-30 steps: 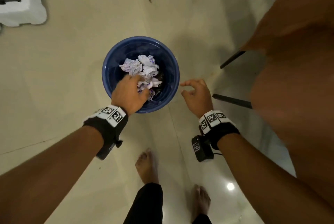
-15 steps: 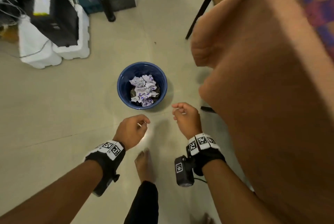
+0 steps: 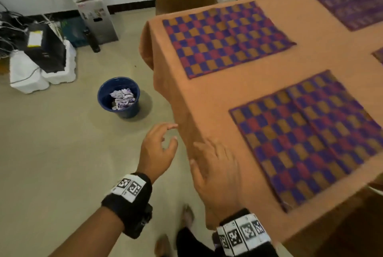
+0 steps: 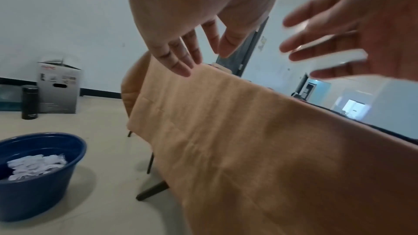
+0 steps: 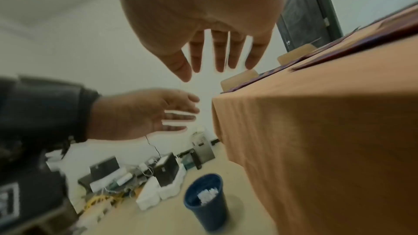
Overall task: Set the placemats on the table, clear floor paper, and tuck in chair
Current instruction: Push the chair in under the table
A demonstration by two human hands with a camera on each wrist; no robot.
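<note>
The left hand (image 3: pixel 156 151) and right hand (image 3: pixel 217 175) are hovering with fingers spread, grasping nothing, at the corner of the desk (image 3: pixel 217 99), which is draped in soft orange cloth. Checkered rectangular placemats (image 3: pixel 306 138) are lying flat on it. Crumpled paper (image 3: pixel 122 99) is sitting in the round blue bin (image 3: pixel 126 111).

We find the table (image 3: pixel 209 99) from our 1 to 3 o'clock, draped in an orange-brown cloth that hangs over its edges. Flat on it lie the near checkered placemat (image 3: pixel 306 138), the far checkered placemat (image 3: pixel 226 38) at 11 o'clock from it, and a purple placemat (image 3: pixel 350 1) towards 1 o'clock, each apart from the others. On the floor (image 3: pixel 62 142) at our 11 o'clock a blue bin (image 3: pixel 128 111) stands upright, holding crumpled paper (image 3: pixel 122 99). Farther off, near 10 o'clock, sit white foam blocks (image 3: pixel 27 78), a dark bottle (image 3: pixel 94 42) and a grey carton (image 3: pixel 97 18).
</note>
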